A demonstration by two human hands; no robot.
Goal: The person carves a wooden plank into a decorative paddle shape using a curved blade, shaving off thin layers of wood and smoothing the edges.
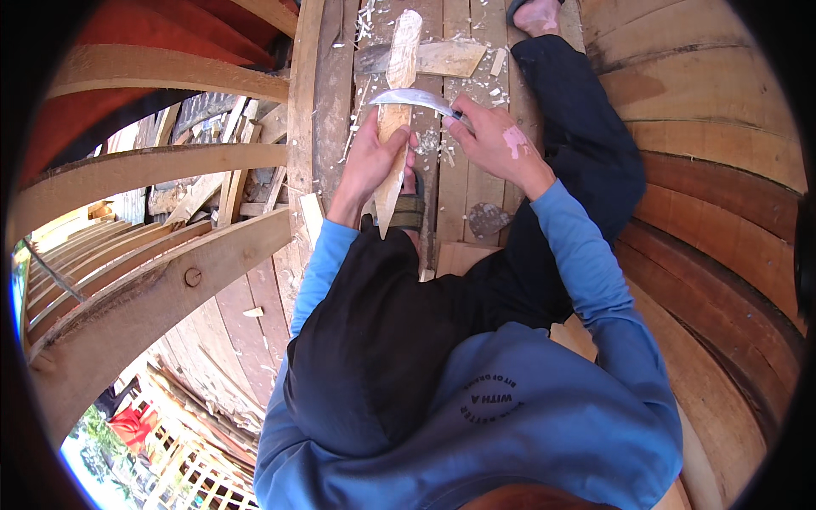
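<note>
My left hand (374, 159) is closed around a pale piece of wood (393, 118), which tapers to a point near my knee. The wood's broad far end lies over a short wooden block (449, 59) on the planks. In my right hand (493, 143) is the dark handle of a knife with a curved, sickle-like blade (414, 98). That blade lies across the wood just beyond my left hand, its tip out past the left side. My right fingers wrap the handle and hide most of it.
Wood shavings (501, 100) litter the plank floor (455, 183). Thick curved ribs (170, 293) stand on my left, with scrap wood (242, 166) and red cloth (170, 42) beyond. A curved plank wall (697, 153) rises close on my right, past my bent leg (586, 136).
</note>
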